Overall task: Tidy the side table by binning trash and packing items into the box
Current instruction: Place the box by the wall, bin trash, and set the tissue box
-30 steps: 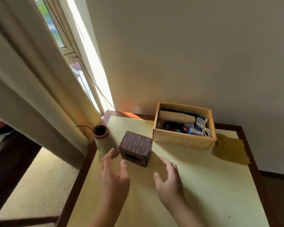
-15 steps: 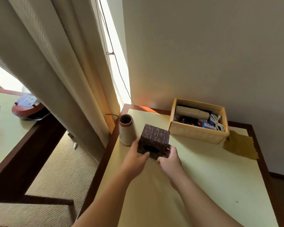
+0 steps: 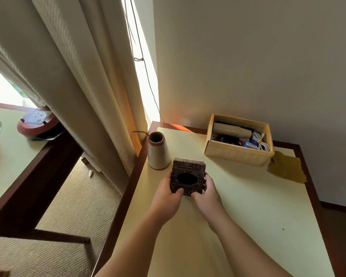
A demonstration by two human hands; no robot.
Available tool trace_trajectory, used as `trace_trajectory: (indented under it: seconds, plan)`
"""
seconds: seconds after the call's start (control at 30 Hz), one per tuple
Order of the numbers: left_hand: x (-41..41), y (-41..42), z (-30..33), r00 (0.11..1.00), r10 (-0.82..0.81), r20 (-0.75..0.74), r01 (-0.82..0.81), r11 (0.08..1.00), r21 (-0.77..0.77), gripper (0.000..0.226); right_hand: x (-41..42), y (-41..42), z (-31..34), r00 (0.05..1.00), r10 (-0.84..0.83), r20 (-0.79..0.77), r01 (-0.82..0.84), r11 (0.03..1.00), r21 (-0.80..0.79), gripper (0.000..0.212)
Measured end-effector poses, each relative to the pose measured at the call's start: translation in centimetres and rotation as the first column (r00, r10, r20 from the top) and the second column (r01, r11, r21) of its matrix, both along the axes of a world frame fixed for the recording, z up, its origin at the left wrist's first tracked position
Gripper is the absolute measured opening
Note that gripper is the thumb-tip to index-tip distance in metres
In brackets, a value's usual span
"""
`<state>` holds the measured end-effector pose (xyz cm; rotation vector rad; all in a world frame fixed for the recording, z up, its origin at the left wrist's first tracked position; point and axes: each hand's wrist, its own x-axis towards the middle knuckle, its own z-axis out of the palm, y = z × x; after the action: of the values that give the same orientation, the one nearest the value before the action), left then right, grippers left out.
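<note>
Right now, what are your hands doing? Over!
Left hand and right hand grip the dark tissue box. Wooden box nearly full. Vase close beside.

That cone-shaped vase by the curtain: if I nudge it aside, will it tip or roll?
The vase probably resists tipping: it stands upright on its wide base and narrows toward the mouth. If knocked flat, its cone shape would likely roll in a curve. It looks ceramic, so treat it as fragile near the table edge.

At frame centre, a tissue box (image 3: 188, 177) sits on the table (image 3: 248, 216), a vase (image 3: 158, 152) just upper-left, an open box (image 3: 238, 154) upper-right.
</note>
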<state>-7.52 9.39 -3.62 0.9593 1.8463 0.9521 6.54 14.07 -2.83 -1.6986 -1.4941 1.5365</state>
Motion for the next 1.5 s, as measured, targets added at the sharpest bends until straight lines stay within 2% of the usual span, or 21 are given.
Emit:
trace_trajectory:
  seconds: [0.2, 0.33, 0.4, 0.47, 0.53, 0.6, 0.63, 0.7, 0.77, 0.9, 1.03, 1.1, 1.2, 1.23, 1.3, 1.37, 1.43, 1.5]
  plan:
    - [-0.5, 1.0, 0.9, 0.996, -0.083, -0.042, 0.083, 0.997, -0.002, 0.059, 0.0, 0.7, 0.4, 0.999, 0.051, 0.013, -0.051, 0.998, 0.02, 0.078]
    - [-0.6, 1.6, 1.2, 0.982, -0.133, -0.131, 0.13, 0.991, -0.029, 0.072, 0.0, 1.3, 0.5, 0.992, 0.104, 0.073, -0.11, 0.991, 0.079, 0.08]
    - [-0.6, 1.7, 1.3, 0.973, -0.158, -0.171, 0.152, 0.987, -0.046, 0.077, 0.2, 1.5, 0.3, 0.986, 0.132, 0.097, -0.138, 0.989, 0.058, 0.086]
    - [-0.3, 1.3, 1.3, 0.952, -0.188, -0.24, 0.182, 0.982, -0.046, 0.08, 0.3, 1.0, 0.4, 0.97, 0.181, 0.165, -0.193, 0.979, 0.061, 0.087]
    - [0.1, 0.4, 1.1, 0.89, -0.222, -0.397, 0.217, 0.974, -0.058, 0.083, 0.4, -0.1, 0.2, 0.931, 0.199, 0.307, -0.258, 0.952, 0.167, 0.084]
    - [0.9, -0.7, 0.7, 0.768, -0.313, -0.558, 0.312, 0.945, -0.101, 0.089, 0.4, -1.3, -0.2, 0.873, 0.219, 0.436, -0.357, 0.895, 0.266, 0.081]
    - [1.3, -1.2, 0.4, 0.7, -0.376, -0.607, 0.368, 0.919, -0.144, 0.092, 0.3, -1.7, -0.5, 0.815, 0.263, 0.517, -0.444, 0.856, 0.265, 0.082]
    - [2.0, -2.0, -0.3, 0.599, -0.488, -0.634, 0.423, 0.866, -0.267, 0.097, 0.1, -2.0, -1.1, 0.638, 0.35, 0.686, -0.613, 0.77, 0.177, 0.084]
    - [2.0, -1.8, -0.9, 0.529, -0.547, -0.648, 0.419, 0.833, -0.361, 0.1, -0.2, -1.2, -1.2, 0.494, 0.379, 0.782, -0.697, 0.71, 0.096, 0.091]
    - [1.5, 1.7, -0.7, 0.483, -0.589, -0.648, 0.404, 0.807, -0.431, 0.099, -1.1, 2.1, -0.9, 0.36, 0.366, 0.858, -0.768, 0.639, 0.049, 0.096]
    - [0.7, 6.6, 0.2, 0.491, -0.611, -0.622, 0.41, 0.791, -0.454, 0.095, -2.1, 6.3, -0.5, 0.311, 0.336, 0.889, -0.785, 0.618, 0.041, 0.094]
    - [0.2, 8.8, 0.5, 0.474, -0.625, -0.621, 0.405, 0.78, -0.477, 0.095, -2.2, 8.3, -0.3, 0.374, 0.276, 0.885, -0.779, 0.612, 0.138, 0.085]
    - [-0.2, 11.7, 1.0, 0.502, -0.619, -0.604, 0.371, 0.785, -0.496, 0.092, -1.4, 11.4, -0.2, 0.657, 0.035, 0.753, -0.629, 0.576, 0.522, 0.07]
    - [-0.4, 12.6, 1.2, 0.504, -0.619, -0.602, 0.365, 0.785, -0.501, 0.091, -1.1, 12.4, 0.0, 0.706, -0.038, 0.708, -0.558, 0.586, 0.588, 0.07]
    - [-0.6, 14.1, 1.2, 0.489, -0.628, -0.605, 0.364, 0.778, -0.512, 0.091, -0.4, 14.4, 0.1, 0.71, -0.075, 0.7, -0.48, 0.676, 0.559, 0.074]
    - [-0.8, 15.4, 1.1, 0.477, -0.634, -0.609, 0.36, 0.773, -0.523, 0.093, 0.2, 15.7, -0.4, 0.688, 0.01, 0.725, -0.473, 0.764, 0.438, 0.075]
    - [-0.9, 16.5, 1.0, 0.464, -0.635, -0.618, 0.355, 0.772, -0.527, 0.096, 0.6, 16.3, -1.3, 0.676, 0.101, 0.73, -0.511, 0.777, 0.367, 0.073]
    - [-0.9, 17.2, 0.9, 0.449, -0.645, -0.618, 0.365, 0.764, -0.532, 0.096, 0.8, 16.4, -2.3, 0.715, 0.107, 0.69, -0.508, 0.759, 0.408, 0.071]
